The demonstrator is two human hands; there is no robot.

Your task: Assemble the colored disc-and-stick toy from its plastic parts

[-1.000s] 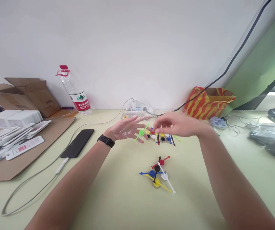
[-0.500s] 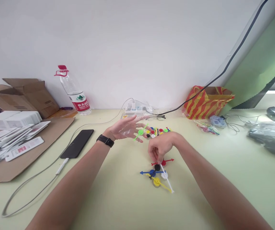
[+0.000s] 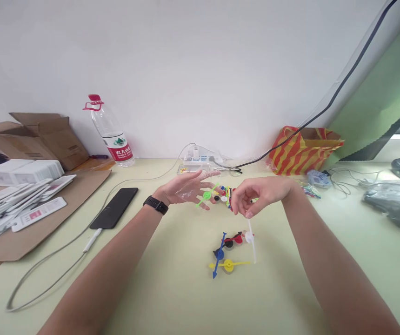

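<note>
My right hand point(image 3: 257, 195) pinches one end of a white arrow spinner point(image 3: 250, 237), which hangs down from the fingertips. Near it on the table are a red spinner point(image 3: 238, 238), a black spinner point(image 3: 228, 243), a blue spinner point(image 3: 220, 254) and a yellow spinner point(image 3: 228, 265). Palm up, my left hand point(image 3: 186, 188) has its fingers stretched apart. Crumpled clear plastic and a green arrow spinner point(image 3: 206, 196) lie across its palm and fingers, with no visible grip on them. Several more coloured spinners point(image 3: 224, 198) are behind, partly covered by my right hand.
To the left are a black phone point(image 3: 114, 208) on a cable, a water bottle point(image 3: 118, 144), a cardboard box point(image 3: 43, 142) and stacked white labels point(image 3: 22, 197). A power strip point(image 3: 200, 158) sits by the wall. A striped bag point(image 3: 296, 151) stands at right, near grey plastic packaging point(image 3: 395, 202).
My right hand has moved right and up, lifting the white spinner by one end. The blue spinner's arrow has turned to point down, and the yellow one's has turned too. My left hand stays nearly still.
</note>
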